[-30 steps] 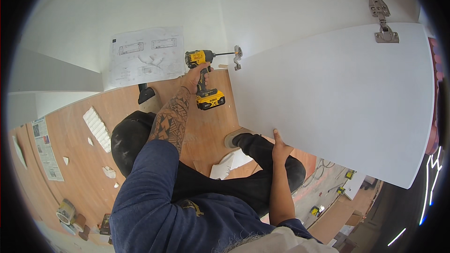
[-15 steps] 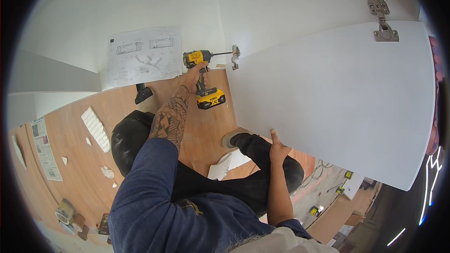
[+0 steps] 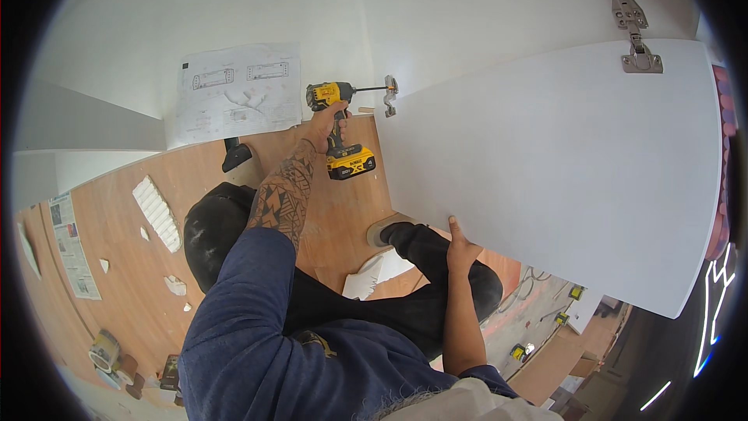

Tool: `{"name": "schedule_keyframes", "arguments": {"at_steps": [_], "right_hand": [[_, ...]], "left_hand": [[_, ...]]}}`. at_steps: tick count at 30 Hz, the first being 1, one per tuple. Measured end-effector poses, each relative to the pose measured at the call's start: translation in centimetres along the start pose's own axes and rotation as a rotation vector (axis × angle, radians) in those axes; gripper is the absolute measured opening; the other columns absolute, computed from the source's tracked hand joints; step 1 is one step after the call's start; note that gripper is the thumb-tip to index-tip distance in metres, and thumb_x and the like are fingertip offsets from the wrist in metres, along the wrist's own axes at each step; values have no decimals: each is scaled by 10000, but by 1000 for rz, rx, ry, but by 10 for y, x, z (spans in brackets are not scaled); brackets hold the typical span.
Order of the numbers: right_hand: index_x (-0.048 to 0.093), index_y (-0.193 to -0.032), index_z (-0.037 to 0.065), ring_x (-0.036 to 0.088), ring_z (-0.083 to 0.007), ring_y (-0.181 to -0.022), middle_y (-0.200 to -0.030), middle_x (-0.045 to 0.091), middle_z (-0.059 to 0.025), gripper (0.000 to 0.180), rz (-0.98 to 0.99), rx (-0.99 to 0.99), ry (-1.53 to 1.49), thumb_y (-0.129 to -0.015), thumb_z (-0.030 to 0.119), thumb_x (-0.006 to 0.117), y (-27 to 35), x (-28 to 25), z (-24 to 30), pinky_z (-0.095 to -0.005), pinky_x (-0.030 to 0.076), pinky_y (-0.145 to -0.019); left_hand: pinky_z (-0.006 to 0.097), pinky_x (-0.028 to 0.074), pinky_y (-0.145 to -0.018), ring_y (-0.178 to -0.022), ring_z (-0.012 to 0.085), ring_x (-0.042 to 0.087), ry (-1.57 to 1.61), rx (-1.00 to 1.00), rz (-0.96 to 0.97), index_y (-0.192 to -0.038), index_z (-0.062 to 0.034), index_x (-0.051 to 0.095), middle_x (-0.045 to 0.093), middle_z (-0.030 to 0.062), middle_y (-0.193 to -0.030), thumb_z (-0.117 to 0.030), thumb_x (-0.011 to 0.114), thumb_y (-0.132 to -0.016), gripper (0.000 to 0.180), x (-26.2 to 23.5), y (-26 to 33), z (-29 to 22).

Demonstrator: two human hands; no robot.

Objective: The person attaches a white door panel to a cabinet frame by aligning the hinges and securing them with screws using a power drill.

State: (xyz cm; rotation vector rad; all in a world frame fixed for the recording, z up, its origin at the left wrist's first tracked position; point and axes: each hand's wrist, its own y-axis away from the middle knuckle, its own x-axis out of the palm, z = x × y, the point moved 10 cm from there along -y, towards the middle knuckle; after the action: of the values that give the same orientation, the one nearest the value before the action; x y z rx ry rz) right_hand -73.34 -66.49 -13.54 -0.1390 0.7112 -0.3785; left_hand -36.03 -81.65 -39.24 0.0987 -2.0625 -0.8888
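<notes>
My left hand [image 3: 330, 125] is wrapped round the handle of a yellow and black cordless impact driver [image 3: 330, 95]. Its long bit points right, and the tip meets a metal hinge [image 3: 391, 96] at the near corner of a white door panel [image 3: 553, 164], against the white cabinet wall. With the thumb on the panel's face, my right hand [image 3: 463, 250] grips the lower edge; the other fingers are hidden behind it. A second metal hinge [image 3: 640, 57] joins the panel's far upper edge to the white wall.
A printed instruction sheet [image 3: 238, 90] lies on the white surface left of the driver. White foam pieces [image 3: 157, 214] and newspaper [image 3: 72, 245] are scattered on the wooden floor [image 3: 234, 164]. Tape rolls [image 3: 104, 351] sit at lower left; yellow-green tools [image 3: 520, 352] lie at lower right.
Almost nothing differs. The driver stays at the hinge in my left hand, my right hand keeps its hold on the panel, and the view has shifted very slightly.
</notes>
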Motion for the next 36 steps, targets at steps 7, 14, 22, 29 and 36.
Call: {"name": "schedule_keyframes", "arguments": {"at_steps": [7,14,22,29,36], "right_hand": [[596,-1301,-87,615,-287,-1188,-1286,651,-183,520,63,107,-2,-875,72,848,-4,0,-6,-397,460,-1074],[516,-1394,-108,571,-296,-1287,-1402,582,-218,641,108,227,-55,-886,107,843,-24,-40,-11,-398,424,-1128],[594,-1297,-145,629,-344,-1212,-1266,675,-271,694,122,61,488,-857,312,878,-51,-83,38,-418,460,-1080],[572,-1332,-117,606,-350,-1233,-1334,617,-258,705,59,-79,252,-825,232,917,-49,-72,20,-445,466,-1081],[598,-1298,-116,639,-333,-1182,-1281,657,-238,652,33,-100,226,-834,221,910,-47,-68,30,-427,489,-1055]], "left_hand": [[266,471,-484,-483,91,511,29,3,53,-994,-67,673,533,-54,-608,-406,730,-952,347,-1,-4,3],[254,477,-490,-490,82,517,33,3,-11,-1017,-63,683,538,-60,-611,-418,745,-941,369,-22,-2,6],[263,477,-466,-477,89,523,-50,22,-28,-992,-59,683,546,-48,-606,-417,752,-930,370,-27,-1,7],[319,474,-465,-466,107,508,-23,-36,-17,-954,-102,678,541,-57,-599,-425,745,-934,331,-17,-2,11],[336,475,-479,-475,114,502,-10,-40,-10,-952,-109,663,526,-61,-599,-425,750,-923,330,-19,-6,10]]}}
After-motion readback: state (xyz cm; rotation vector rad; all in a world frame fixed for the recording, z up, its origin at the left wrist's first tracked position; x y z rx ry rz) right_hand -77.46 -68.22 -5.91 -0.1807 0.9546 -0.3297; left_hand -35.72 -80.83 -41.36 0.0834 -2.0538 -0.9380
